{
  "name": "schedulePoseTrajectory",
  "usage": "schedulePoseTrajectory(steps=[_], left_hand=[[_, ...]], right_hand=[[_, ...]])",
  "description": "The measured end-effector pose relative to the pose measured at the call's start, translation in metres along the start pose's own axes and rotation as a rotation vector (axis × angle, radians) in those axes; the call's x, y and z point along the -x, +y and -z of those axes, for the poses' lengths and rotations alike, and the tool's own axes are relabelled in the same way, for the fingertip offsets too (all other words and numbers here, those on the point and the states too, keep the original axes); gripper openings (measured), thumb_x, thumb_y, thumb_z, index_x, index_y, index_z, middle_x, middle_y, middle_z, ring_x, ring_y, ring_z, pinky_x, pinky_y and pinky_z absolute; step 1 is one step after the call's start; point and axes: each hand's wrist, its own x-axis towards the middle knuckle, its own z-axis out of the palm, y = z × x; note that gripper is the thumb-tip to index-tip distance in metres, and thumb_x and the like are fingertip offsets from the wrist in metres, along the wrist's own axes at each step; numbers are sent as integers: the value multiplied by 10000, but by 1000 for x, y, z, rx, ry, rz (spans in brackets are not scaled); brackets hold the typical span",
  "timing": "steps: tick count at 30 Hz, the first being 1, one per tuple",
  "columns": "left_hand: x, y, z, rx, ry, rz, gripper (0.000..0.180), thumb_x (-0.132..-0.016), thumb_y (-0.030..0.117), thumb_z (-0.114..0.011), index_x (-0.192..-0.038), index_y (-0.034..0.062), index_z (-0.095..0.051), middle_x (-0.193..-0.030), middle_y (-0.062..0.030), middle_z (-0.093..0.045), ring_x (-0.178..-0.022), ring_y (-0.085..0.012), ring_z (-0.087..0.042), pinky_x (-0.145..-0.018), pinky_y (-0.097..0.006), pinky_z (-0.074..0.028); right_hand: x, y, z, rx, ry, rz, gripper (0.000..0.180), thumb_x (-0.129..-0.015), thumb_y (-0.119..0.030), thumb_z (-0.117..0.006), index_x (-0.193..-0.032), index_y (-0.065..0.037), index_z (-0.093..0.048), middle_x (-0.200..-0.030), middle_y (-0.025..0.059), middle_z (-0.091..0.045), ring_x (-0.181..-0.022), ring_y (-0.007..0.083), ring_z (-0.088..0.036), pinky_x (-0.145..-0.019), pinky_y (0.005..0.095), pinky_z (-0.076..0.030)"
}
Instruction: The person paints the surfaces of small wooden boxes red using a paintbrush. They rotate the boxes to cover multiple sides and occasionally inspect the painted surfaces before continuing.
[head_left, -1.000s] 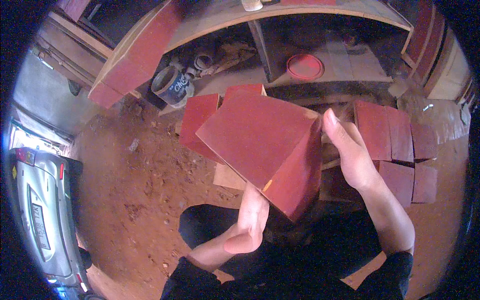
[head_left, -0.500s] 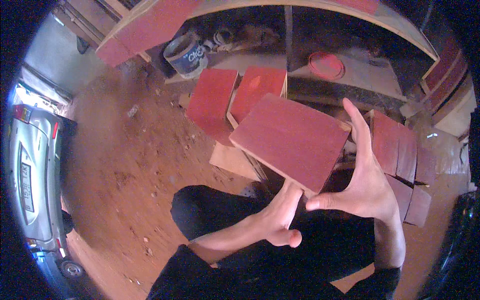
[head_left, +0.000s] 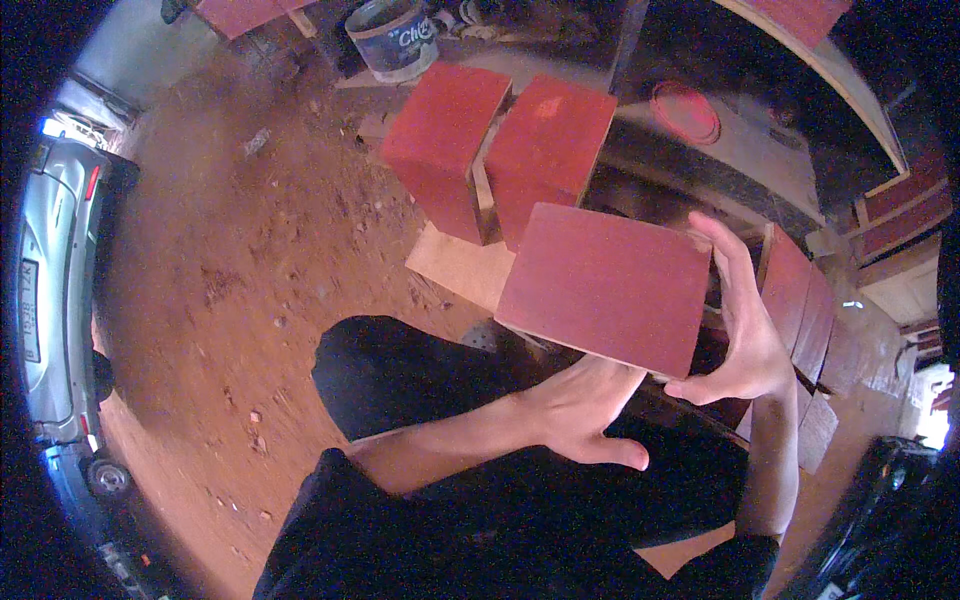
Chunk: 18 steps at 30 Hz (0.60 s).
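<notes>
A red-painted wooden box is held up above my lap, its flat face toward me and its depth mostly hidden. My left hand reaches under its near edge and bears it from below; the fingers are out of sight, and the thumb sticks out to the right. Around the right end, my right hand spans the box, with the thumb at the near corner and the fingertips by the far corner. Just beyond stand two similar red boxes, a left one and a right one, close side by side.
A light wooden board lies on the dirt floor below the boxes. More red pieces stand at right. Farther off are a paint bucket, a red ring-shaped item and a wooden frame. A silver car is at far left.
The view has shifted, with the background sliding up. The held box has turned more level and sits farther right in view. My right hand has closed in around its right end.
</notes>
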Motion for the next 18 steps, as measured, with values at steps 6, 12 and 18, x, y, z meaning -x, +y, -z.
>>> schedulePoseTrajectory(steps=[6,12,18], left_hand=[[0,-1,8,-52,-58,35,984,-800,685,-525,-1369,-71,-253,-1335,-332,-342,-1248,-506,-335,-1048,-527,-274],[0,-5,12,-94,-114,53,935,-793,655,-561,-1360,-40,-298,-1329,-314,-361,-1247,-488,-349,-1036,-525,-296],[2,-15,0,-4,-213,192,860,-819,587,-575,-1343,-44,-320,-1307,-309,-373,-1235,-487,-356,-1033,-520,-300]], right_hand=[[0,7,0,-50,12,0,1214,-424,-196,-855,-1448,-25,-225,-1415,146,-340,-1348,286,-300,-1132,403,-183],[1,19,-1,-103,0,-8,1210,-415,-182,-852,-1450,-41,-240,-1417,144,-344,-1352,281,-294,-1137,389,-171],[5,38,-6,-103,-67,-157,1293,-363,-239,-884,-1455,-29,-224,-1437,97,-301,-1377,241,-229,-1143,342,-110]])
